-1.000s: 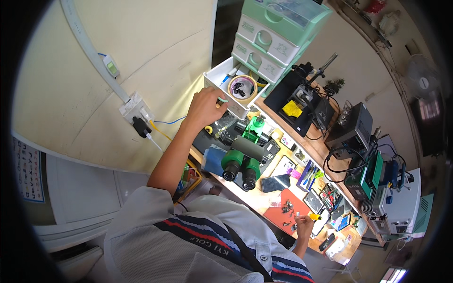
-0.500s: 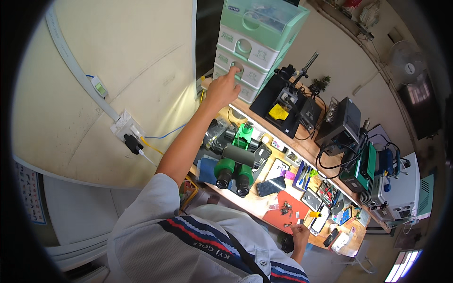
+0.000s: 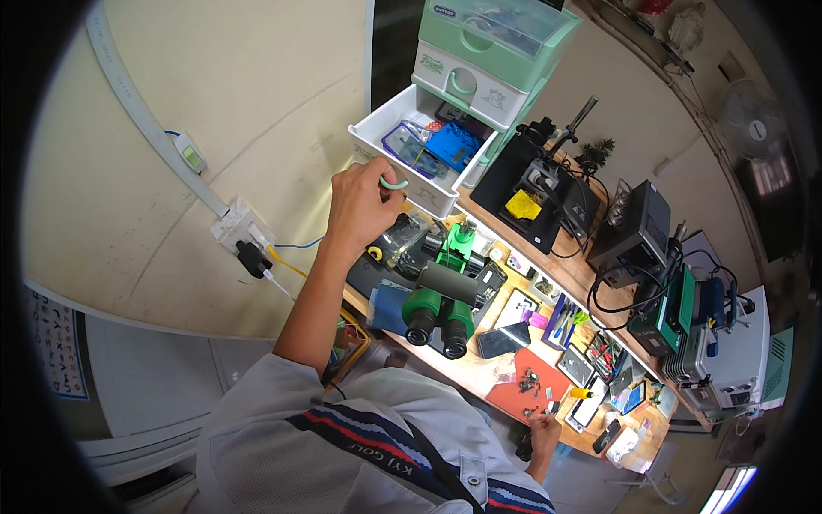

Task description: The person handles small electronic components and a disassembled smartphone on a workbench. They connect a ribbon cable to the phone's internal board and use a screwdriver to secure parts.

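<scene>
My left hand (image 3: 361, 199) has its fingers hooked around the green handle (image 3: 394, 184) of a white drawer (image 3: 435, 204), which stands pulled out of the green and white drawer cabinet (image 3: 479, 77). Inside it lie a blue plate-like piece (image 3: 455, 146), purple-edged frames and other small flat parts. Down by the bench's front edge, my right hand (image 3: 543, 433) is closed, fingertips pinched together; what they hold is too small to make out. It is beside a red mat (image 3: 514, 396) with small dark parts on it.
A green microscope (image 3: 438, 315) stands on the wooden bench below the open drawer. On the shelf are a soldering stand with a yellow sponge (image 3: 523, 204) and several boxy instruments (image 3: 631, 218). Phones and tools lie along the bench. A wall socket (image 3: 242, 224) with cables is at left.
My left hand has taken hold of the drawer handle and drawn the drawer out toward me, showing its contents. My right hand stays by the mat. The view has shifted slightly.
</scene>
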Demonstrator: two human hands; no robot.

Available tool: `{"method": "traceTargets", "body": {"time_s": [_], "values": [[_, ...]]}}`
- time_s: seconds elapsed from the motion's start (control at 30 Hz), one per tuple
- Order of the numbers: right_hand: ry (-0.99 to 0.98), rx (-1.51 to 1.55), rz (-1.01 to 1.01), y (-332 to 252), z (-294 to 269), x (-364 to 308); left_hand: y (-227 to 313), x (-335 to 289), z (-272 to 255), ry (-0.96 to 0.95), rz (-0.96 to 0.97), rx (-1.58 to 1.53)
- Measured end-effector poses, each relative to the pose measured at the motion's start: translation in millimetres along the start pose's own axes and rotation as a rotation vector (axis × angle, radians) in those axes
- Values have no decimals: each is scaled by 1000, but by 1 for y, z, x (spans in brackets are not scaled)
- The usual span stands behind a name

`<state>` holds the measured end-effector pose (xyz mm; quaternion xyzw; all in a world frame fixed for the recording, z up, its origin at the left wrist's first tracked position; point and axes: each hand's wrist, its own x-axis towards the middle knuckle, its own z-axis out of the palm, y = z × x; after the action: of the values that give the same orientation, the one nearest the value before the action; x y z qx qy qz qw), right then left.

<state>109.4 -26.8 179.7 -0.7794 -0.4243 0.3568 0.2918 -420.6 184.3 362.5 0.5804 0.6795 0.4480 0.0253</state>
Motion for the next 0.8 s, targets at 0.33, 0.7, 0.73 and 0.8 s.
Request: {"method": "traceTargets", "body": {"time_s": [0.33,0.7,0.73,0.8], "values": [[-59,84,-58,-55,8,22,-4,65,44,-213,90,-99],[61,10,19,-33,8,2,29,123,47,-102,57,-31],[63,24,18,-28,10,-1,34,123,43,-108,53,-9],[69,41,4,-15,10,-5,46,120,29,-109,36,28]]}}
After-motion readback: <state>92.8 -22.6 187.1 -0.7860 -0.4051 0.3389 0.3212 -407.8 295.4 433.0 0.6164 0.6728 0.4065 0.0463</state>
